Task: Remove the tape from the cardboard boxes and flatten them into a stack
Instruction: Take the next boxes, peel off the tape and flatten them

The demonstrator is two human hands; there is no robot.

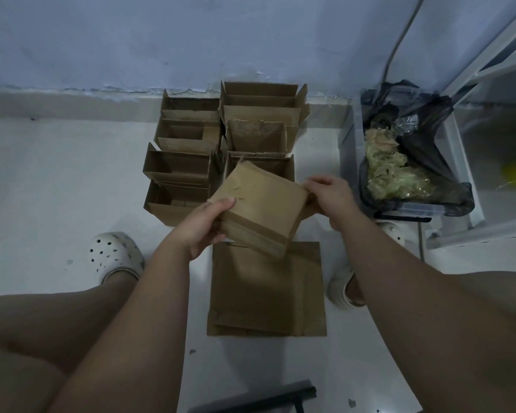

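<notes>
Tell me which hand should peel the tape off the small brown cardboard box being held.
Right. The right hand already pinches the small brown cardboard box at its right corner, and the black-lined bin of tape wads sits on that side. The left hand grips the box steady.

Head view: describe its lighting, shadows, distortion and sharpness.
Head view: dim, bluish light, no glare; soft shadow lies on the flattened stack beneath the held box; the wide lens makes the white rack lean at the right edge; detail is slightly soft throughout.
</notes>
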